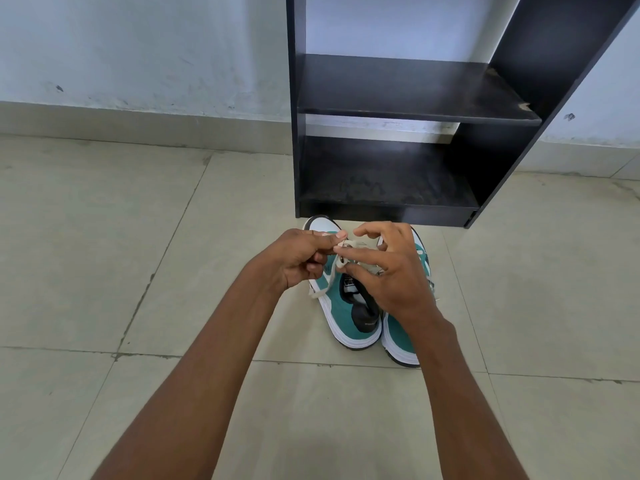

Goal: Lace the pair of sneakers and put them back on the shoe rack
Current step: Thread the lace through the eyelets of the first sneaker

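Two teal-and-white sneakers stand side by side on the tiled floor [104, 237], toes pointing toward twelve o'clock, just in front of the black shoe rack [398, 98]; the left sneaker [341, 306] shows its teal side, white sole and black tongue, while the right sneaker [398, 337] is largely covered by the right wrist and forearm, so its lacing cannot be read. Both hands meet above the left sneaker's eyelets; the left hand [298, 258] has its grip closed, thumb and forefinger pinching the white lace [341, 249] at its upper end; the right hand [388, 268] pinches the same lace from the three o'clock side with thumb and a fingertip, its other fingers spread loosely. A loose length of lace trails down toward seven o'clock across the left sneaker's side. The rack's two visible shelves hold nothing; its lower shelf sits at twelve o'clock from the shoes, near their toes. Behind, a pale scuffed wall [138, 46] meets the floor; the hands hide the toe area and the lace holes.
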